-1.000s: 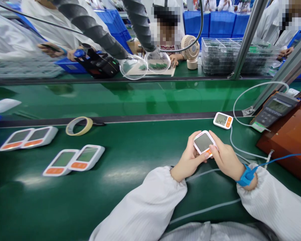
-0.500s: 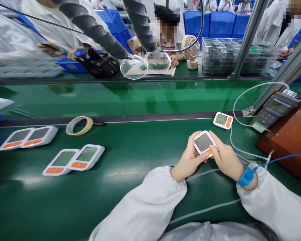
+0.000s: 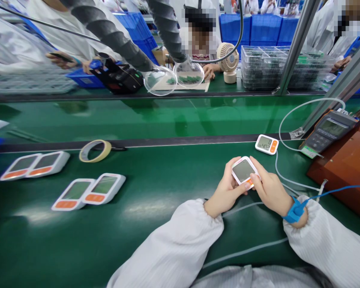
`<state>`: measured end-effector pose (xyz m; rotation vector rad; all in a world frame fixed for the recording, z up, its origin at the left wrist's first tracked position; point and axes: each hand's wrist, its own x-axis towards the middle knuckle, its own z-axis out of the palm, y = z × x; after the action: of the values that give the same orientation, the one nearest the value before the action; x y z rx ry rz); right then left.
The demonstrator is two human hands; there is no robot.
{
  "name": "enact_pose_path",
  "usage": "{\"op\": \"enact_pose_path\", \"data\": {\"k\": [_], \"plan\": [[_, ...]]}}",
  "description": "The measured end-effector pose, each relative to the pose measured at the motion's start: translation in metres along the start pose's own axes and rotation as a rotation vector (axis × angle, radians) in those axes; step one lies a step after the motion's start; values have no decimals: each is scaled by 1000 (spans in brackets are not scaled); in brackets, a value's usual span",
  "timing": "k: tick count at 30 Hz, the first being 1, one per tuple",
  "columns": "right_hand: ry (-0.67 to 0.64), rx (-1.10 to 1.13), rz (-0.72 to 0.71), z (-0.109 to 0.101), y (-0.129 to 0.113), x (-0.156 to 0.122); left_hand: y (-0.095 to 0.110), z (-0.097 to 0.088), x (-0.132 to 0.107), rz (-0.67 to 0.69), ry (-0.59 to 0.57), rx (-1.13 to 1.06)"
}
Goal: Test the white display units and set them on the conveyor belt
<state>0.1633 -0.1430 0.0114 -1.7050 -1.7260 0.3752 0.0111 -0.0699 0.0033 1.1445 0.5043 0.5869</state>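
Note:
Between my two hands is a white blood pressure monitor (image 3: 243,169) with a grey, blank screen and orange buttons. My left hand (image 3: 226,191) is closed around its left and lower side, the thumb at the bottom edge by the buttons. From the right, my right hand (image 3: 270,188) grips it, with the thumb on or beside the orange buttons. A blue strap (image 3: 295,211) circles my right wrist. Just beyond my hands lies another monitor (image 3: 267,144), its display lit with digits and a clear tube running from it.
Several similar monitors (image 3: 103,188) lie on the green table at left, near a roll of tape (image 3: 95,151). A handheld meter (image 3: 331,127) leans against a brown box (image 3: 345,168) at right. Tubing (image 3: 243,253) crosses the table. Behind the ledge, a co-worker's hand (image 3: 210,72) rests near a fan (image 3: 229,60).

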Motion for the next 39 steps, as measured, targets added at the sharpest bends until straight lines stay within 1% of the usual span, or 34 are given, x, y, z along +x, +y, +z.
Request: {"op": "enact_pose_path", "data": {"k": [17,32,39], "plan": [[-28,29,28,0,0,0,1,0,0,-2,-4,-1],[-11,27,16,0,1,0,0,-1,0,-3,-6,17],[-18,41,-12,-3,-1,1,1,-1,1,6,-10,12]]}}
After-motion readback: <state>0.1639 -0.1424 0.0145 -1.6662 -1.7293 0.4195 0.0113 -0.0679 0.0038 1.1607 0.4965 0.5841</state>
